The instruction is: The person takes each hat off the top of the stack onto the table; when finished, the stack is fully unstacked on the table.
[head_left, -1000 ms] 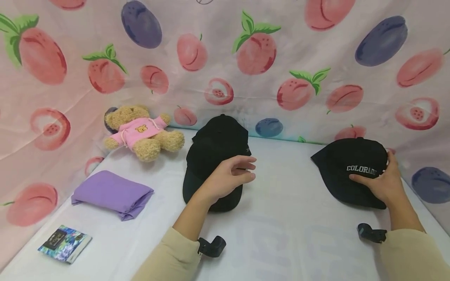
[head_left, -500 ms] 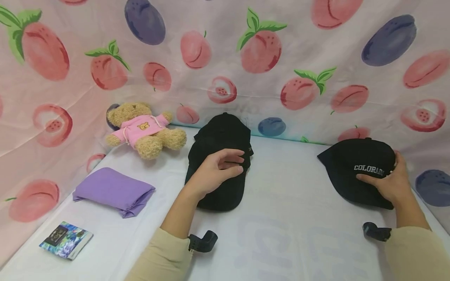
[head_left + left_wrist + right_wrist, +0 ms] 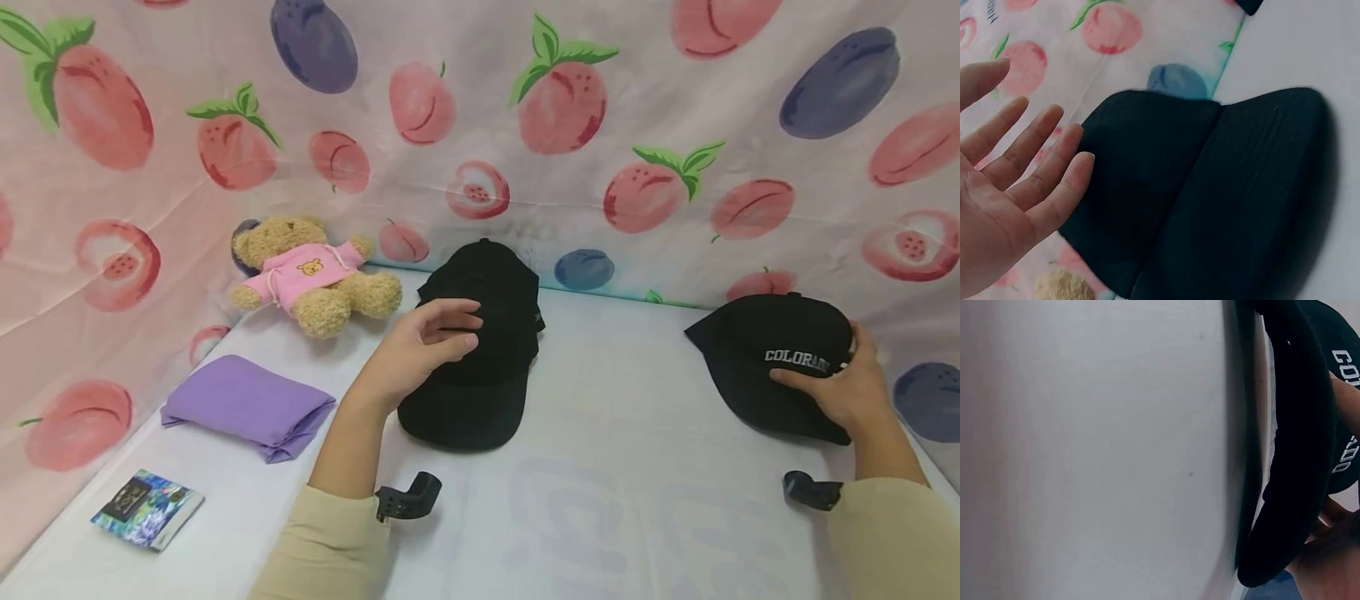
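A black baseball cap [image 3: 795, 325] with white "COLORADO" lettering stands tilted at the right of the table. My right hand [image 3: 855, 379] grips its right side, thumb across the front and fingers behind; in the right wrist view the cap's brim [image 3: 1300, 456] fills the right part. Left of the middle lies another black cap [image 3: 472, 408], brim toward me, and what looks like one more black cap [image 3: 483, 260] is behind or under it. Over its left side my left hand [image 3: 412, 350] hovers with loosely bent fingers, holding nothing. In the left wrist view those fingers appear spread beside the dark cap [image 3: 1210, 200].
A teddy bear [image 3: 315, 275] in a pink top lies at the back left. In front of it is a folded purple cloth [image 3: 243, 404], then a small colourful booklet [image 3: 150, 508]. A fruit-print curtain [image 3: 555, 192] hangs behind the white table [image 3: 622, 400].
My left hand has drawn left and a little up across the middle cap, baring more of its crown and brim. The right hand keeps its grip on the COLORADO cap; the view has shifted slightly.
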Available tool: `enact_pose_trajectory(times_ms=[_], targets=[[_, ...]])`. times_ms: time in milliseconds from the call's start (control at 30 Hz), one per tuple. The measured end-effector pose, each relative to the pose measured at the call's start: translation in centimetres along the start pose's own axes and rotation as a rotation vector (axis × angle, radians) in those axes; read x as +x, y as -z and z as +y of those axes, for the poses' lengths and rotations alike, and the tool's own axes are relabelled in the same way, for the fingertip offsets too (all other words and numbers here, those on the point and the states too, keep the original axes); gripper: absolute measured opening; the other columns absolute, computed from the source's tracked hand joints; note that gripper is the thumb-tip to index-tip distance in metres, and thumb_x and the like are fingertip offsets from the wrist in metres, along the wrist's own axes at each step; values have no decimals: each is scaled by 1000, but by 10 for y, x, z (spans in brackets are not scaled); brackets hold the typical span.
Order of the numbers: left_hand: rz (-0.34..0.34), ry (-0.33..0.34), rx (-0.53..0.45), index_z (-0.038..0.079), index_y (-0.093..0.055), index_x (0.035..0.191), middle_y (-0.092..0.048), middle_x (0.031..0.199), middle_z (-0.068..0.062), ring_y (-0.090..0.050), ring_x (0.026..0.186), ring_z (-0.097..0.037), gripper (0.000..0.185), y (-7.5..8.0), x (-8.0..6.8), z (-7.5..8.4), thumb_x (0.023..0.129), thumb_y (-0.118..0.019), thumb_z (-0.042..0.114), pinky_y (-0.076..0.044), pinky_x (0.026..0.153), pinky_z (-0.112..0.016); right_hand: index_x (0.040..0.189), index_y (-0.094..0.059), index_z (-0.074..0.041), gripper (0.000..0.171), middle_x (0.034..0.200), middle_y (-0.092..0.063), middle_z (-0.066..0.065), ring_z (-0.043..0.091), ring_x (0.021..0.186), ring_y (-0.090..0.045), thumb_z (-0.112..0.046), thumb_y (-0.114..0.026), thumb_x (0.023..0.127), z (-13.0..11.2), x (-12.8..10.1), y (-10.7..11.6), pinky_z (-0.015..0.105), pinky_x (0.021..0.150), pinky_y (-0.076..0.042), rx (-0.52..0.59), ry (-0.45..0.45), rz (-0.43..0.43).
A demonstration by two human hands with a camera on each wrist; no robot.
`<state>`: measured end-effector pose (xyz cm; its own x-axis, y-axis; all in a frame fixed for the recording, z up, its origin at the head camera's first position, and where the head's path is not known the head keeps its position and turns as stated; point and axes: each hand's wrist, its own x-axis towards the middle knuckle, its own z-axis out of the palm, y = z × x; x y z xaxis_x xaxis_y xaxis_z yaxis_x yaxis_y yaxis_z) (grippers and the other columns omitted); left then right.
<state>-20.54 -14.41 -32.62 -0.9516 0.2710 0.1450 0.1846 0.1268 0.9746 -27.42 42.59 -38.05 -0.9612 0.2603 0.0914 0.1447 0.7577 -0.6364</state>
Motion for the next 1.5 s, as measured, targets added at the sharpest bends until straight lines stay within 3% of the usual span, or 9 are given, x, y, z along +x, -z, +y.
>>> enact_pose_trajectory(times_ms=[300,567,667,767,900,1200,1500], targets=[[95,19,-13,7,-54,148,-62,139,-19,-64,122,-24,50,27,-6,-8,100,-67,12,-55,94,-31,161,18,-2,124,164,4,41,63,147,-12,-46,-74,91,2,3,2,75,119,-11,2,-17,-5],[163,110,61,7,-53,149,-61,140,-20,-64,122,-29,52,40,-8,-23,100,-68,16,-55,92,-29,162,17,-2,123,164,3,41,63,147,-12,-45,-75,91,7,7,4,74,119,-12,-3,-14,-6],[209,144,69,8,-54,149,-61,140,-20,-64,124,-30,51,42,-8,-29,100,-68,17,-55,94,-31,161,18,-2,124,164,4,41,63,148,-11,-45,-74,91,7,8,4,74,119,-11,-7,-20,-7],[239,174,58,9,-54,148,-61,140,-21,-63,125,-30,51,43,-9,-34,100,-68,16,-55,100,-41,161,18,-1,124,164,6,41,63,148,-9,-45,-74,91,7,9,4,74,119,-11,-2,-24,-9],[238,206,53,10,-53,150,-59,142,-20,-62,128,-33,54,46,-9,-39,99,-69,15,-52,106,-51,161,18,-1,124,164,6,41,63,148,-10,-45,-74,91,7,9,4,74,119,-11,-5,-34,-12],[217,267,123,12,-49,153,-47,155,-20,-51,140,-40,61,47,-9,-47,96,-72,18,-50,104,-51,162,16,-2,120,165,5,39,66,146,-12,-47,-72,93,9,10,3,76,117,-15,-11,-42,-28],[195,300,125,11,-42,157,-45,154,-23,-51,139,-39,69,45,-6,-54,95,-72,16,-55,95,-44,163,15,-2,117,167,5,36,64,149,-9,-50,-68,94,10,13,1,76,117,-15,-24,-75,-16]])
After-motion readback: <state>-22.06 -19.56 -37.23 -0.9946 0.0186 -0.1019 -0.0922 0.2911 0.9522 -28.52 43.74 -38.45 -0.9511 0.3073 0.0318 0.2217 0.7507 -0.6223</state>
